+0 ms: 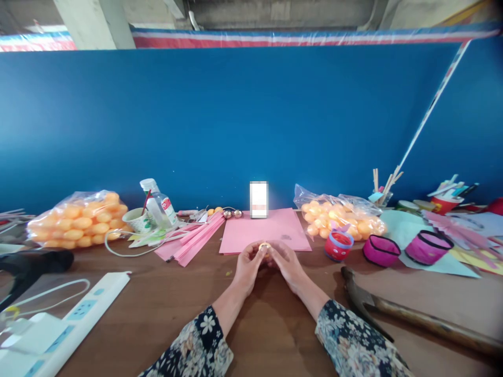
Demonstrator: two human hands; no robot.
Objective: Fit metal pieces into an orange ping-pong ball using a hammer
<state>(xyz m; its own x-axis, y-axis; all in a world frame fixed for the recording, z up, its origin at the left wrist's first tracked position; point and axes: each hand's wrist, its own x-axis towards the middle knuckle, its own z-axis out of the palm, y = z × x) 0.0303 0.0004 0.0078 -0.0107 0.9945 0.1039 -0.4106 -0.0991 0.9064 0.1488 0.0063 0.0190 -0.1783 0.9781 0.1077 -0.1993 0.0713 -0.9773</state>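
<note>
My left hand (249,266) and my right hand (286,266) meet at the middle of the table, just in front of a stack of pink paper (263,230). Both are closed, thumbs together, around a small round pale-yellow thing (265,245). Only its top edge shows between the thumbs, and my fingers hide the rest, so its kind is unclear. Folded strips of pink paper (200,238) lie left of the stack. To the right stands a small red cup-shaped craft (338,246) with a purple rim.
Bags of orange balls (82,222) (338,217) lie on both sides. A plastic bottle (161,204) and paper cup (137,220) stand left, above a power strip (86,314). Magenta baskets (381,250) and a wooden-handled hammer-like tool (424,317) lie right. A blue partition (236,120) stands behind.
</note>
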